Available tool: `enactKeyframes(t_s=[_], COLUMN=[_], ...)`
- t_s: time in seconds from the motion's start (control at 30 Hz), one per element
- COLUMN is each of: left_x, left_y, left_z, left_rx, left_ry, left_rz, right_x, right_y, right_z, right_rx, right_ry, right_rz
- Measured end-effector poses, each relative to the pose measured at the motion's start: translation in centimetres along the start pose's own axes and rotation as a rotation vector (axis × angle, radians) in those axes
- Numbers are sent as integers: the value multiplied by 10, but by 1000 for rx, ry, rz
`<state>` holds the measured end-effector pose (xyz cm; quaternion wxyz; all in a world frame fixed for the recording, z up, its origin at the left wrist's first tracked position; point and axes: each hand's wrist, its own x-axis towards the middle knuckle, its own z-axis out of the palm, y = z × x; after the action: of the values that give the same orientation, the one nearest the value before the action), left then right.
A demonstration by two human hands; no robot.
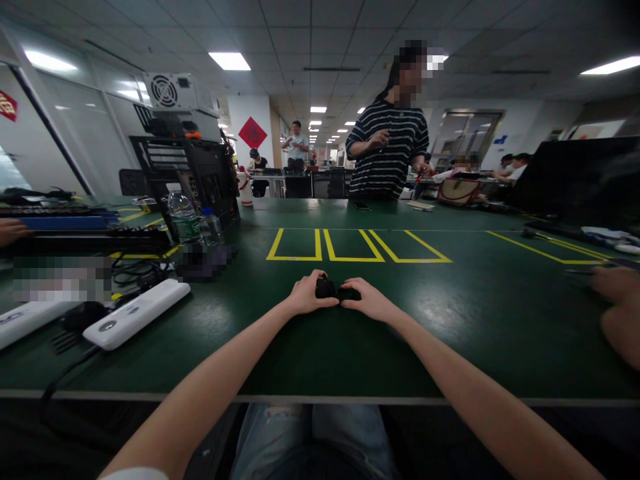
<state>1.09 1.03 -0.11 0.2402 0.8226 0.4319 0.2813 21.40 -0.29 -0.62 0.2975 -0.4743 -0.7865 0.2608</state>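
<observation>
Both my arms reach out over the green table [310, 347]. My left hand [306, 295] is closed around a small rounded black object [325, 288], thumb on the near side and fingers on the far side. My right hand [369, 300] grips a second small black piece [349, 294] in the same way. The two dark pieces sit side by side close to the tabletop, nearly touching. Their kind is too dark and small to tell, and whether they are joined I cannot tell.
Beyond my hands, yellow tape outlines [320, 247] mark the table. On the left lie white power strips [137, 313], cables, bottles [184, 217] and an open computer case [200, 173]. Another person's hand [620, 313] is at the right edge. A person in a striped shirt [387, 150] stands opposite.
</observation>
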Motion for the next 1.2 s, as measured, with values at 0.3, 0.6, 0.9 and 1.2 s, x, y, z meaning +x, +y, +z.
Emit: enactKeyframes(t_s=[0.3,0.6,0.9,1.2], left_x=[-48,-180,-230,-107], left_y=[2,-37,-52,-38], left_z=[-22,-104,-135,-82], left_rx=[-110,84,148,19], left_ry=[-100,24,116,27], left_rz=[47,-127,-257,-77], right_x=[-10,7,22,44], right_y=[-65,-159,-203,-115], right_z=[33,142,202,113], right_rx=[111,223,511,493], right_ry=[31,-152,-189,-145], right_rz=[-182,-359,-131,-90])
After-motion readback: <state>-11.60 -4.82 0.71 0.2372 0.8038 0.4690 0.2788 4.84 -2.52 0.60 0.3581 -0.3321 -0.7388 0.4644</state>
